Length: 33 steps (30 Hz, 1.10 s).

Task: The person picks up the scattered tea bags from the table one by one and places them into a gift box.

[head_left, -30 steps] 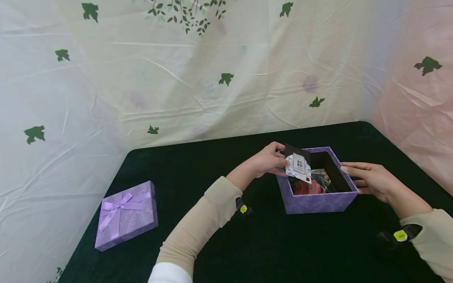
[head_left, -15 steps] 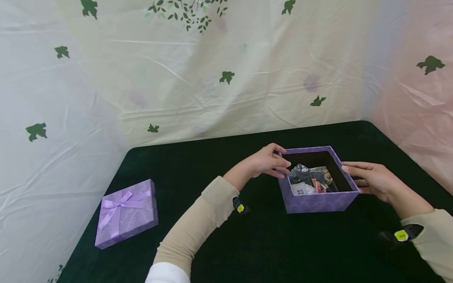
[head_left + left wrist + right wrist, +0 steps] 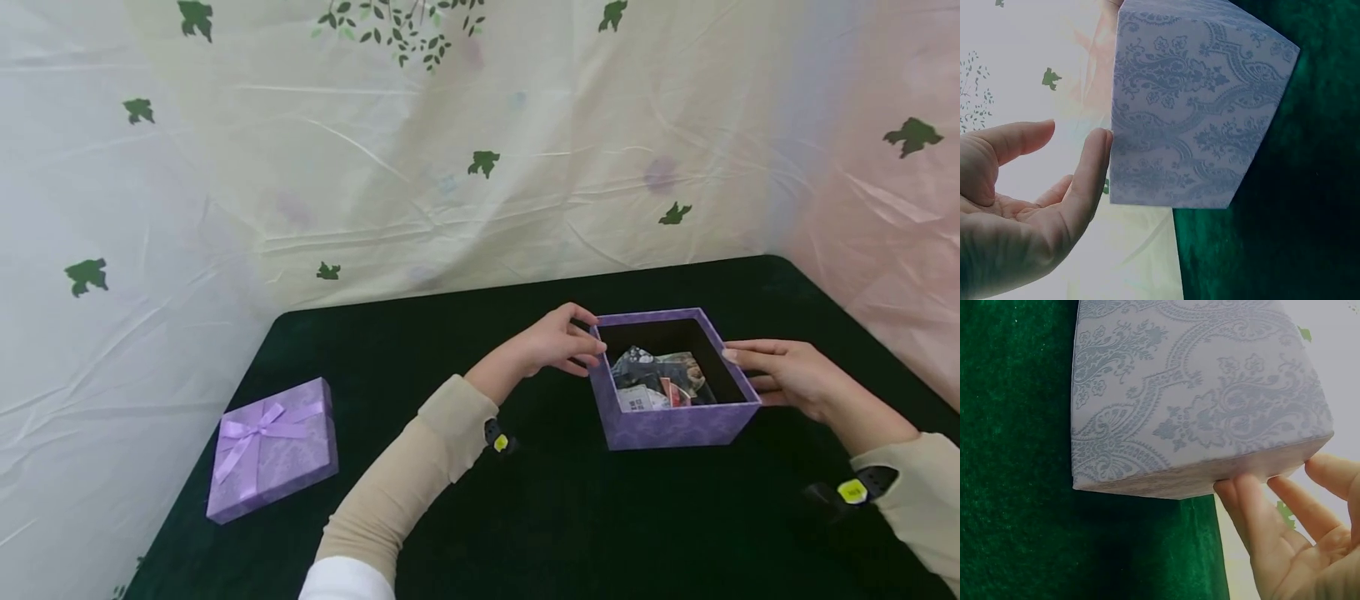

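An open purple patterned box with a dark inside sits at the right of the table. Several printed cards, dark, red and white, lie loosely piled in it. One card with a white panel lies at the near left of the pile. My left hand is at the box's left rim with nothing in its grasp; in the left wrist view a fingertip meets the box edge and the thumb is apart. My right hand rests its fingertips against the outer right wall, the thumb near the rim.
A purple lid with a ribbon bow lies at the left on the dark green tablecloth. Behind the table hangs a pale cloth with green leaf and bird prints.
A second ago my left hand held the card over the box; the card now lies inside. The hand has drawn back slightly left. My right hand has stayed at the box.
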Motion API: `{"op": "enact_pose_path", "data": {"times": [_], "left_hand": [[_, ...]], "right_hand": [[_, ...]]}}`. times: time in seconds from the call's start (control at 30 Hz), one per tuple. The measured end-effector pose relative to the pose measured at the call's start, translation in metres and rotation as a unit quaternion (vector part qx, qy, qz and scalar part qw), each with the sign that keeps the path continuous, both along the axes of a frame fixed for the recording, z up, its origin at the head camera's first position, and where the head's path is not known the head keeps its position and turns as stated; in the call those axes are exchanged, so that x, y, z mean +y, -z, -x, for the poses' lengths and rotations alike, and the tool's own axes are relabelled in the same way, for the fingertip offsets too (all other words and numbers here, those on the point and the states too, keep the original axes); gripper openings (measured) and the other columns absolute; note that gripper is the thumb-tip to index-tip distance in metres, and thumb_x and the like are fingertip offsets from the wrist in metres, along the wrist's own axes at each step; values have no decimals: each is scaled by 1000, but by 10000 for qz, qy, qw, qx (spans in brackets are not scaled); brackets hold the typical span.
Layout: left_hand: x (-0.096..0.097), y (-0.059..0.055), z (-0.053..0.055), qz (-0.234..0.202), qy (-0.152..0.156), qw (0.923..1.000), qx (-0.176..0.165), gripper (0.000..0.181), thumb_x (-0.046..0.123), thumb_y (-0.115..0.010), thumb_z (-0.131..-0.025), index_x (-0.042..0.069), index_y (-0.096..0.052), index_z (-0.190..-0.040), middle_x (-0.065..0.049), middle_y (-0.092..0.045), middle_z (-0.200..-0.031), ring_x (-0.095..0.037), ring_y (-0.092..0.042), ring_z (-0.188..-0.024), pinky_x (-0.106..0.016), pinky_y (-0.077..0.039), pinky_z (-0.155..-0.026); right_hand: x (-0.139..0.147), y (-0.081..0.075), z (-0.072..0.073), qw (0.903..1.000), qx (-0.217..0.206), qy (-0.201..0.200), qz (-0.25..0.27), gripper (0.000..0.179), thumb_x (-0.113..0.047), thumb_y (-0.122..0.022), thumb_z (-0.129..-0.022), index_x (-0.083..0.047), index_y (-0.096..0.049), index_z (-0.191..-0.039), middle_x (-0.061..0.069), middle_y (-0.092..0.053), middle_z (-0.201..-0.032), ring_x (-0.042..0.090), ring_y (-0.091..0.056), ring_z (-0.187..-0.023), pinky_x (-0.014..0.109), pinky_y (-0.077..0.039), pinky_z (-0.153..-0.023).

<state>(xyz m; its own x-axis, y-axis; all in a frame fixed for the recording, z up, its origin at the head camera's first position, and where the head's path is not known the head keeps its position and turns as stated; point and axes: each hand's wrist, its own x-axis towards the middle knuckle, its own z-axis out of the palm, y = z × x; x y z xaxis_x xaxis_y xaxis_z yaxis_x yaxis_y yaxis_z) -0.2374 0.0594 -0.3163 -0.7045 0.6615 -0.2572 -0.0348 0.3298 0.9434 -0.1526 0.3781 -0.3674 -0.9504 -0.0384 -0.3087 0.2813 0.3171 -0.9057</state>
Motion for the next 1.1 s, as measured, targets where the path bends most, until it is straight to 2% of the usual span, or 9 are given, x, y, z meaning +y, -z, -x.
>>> {"op": "enact_pose_path", "data": {"times": [0.1,0.17,0.27,0.5,0.6,0.73,0.83,0.97,1.1], "left_hand": [[-5,0,1,98,-8,9998,174,45,9,-58,-94,2,-38,-133,-20,-61,-118,-30,-65,-101,-35,-57,-78],[-8,1,2,152,-46,9994,293,45,10,-59,-94,3,-38,-133,-19,-61,-118,-28,-66,-100,-35,-57,-78],[-14,-1,3,229,-126,9986,460,43,11,-59,-94,4,-39,-132,-19,-60,-119,-28,-65,-99,-35,-56,-79],[-33,-6,5,499,-173,9940,955,43,13,-59,-94,5,-39,-131,-18,-61,-118,-27,-64,-101,-32,-55,-80],[-44,-8,6,678,-336,9887,1298,43,14,-60,-93,6,-40,-131,-18,-59,-120,-26,-63,-100,-33,-55,-79],[-58,-10,6,1005,-538,9756,1877,44,18,-61,-93,8,-41,-131,-18,-54,-128,-26,-60,-106,-38,-52,-86],[-67,-11,7,1218,-614,9642,2273,47,21,-62,-93,9,-40,-132,-17,-51,-132,-27,-56,-115,-40,-48,-93],[-80,-12,9,1358,-710,9514,2670,50,22,-63,-92,8,-40,-134,-17,-48,-134,-30,-51,-121,-43,-44,-100],[-94,-10,10,1508,-762,9383,3018,53,21,-65,-90,8,-40,-135,-16,-44,-136,-31,-45,-125,-44,-41,-102]], "right_hand": [[1,-2,1,9990,89,-84,-433,35,-37,-49,-98,-16,-61,-123,-6,-67,-103,7,-67,-86,36,-57,-76],[1,-5,2,9967,154,-157,-781,54,-38,-47,-99,3,-49,-133,4,-67,-107,11,-67,-87,37,-57,-75],[0,-10,3,9920,250,-274,-1210,64,-38,-45,-100,12,-34,-138,19,-65,-112,20,-69,-89,39,-57,-74],[-10,-24,7,9724,604,-292,-2235,69,-44,-42,-99,13,-36,-137,40,-44,-129,46,-58,-106,47,-55,-78],[-19,-33,10,9546,952,-277,-2808,70,-47,-41,-98,11,-38,-137,41,-42,-131,52,-49,-113,54,-51,-82],[-39,-48,14,9208,1521,-266,-3582,71,-50,-43,-97,6,-38,-140,40,-40,-134,54,-43,-116,64,-41,-86],[-58,-55,14,9046,1975,-315,-3764,71,-50,-46,-96,4,-37,-141,38,-34,-140,56,-34,-124,69,-32,-93],[-86,-60,17,8960,2351,-384,-3747,73,-52,-49,-94,-1,-35,-144,34,-27,-146,56,-23,-131,71,-21,-99],[-113,-62,24,8897,2574,-469,-3742,75,-53,-51,-93,-6,-31,-148,31,-23,-150,54,-21,-133,70,-21,-101]]}}
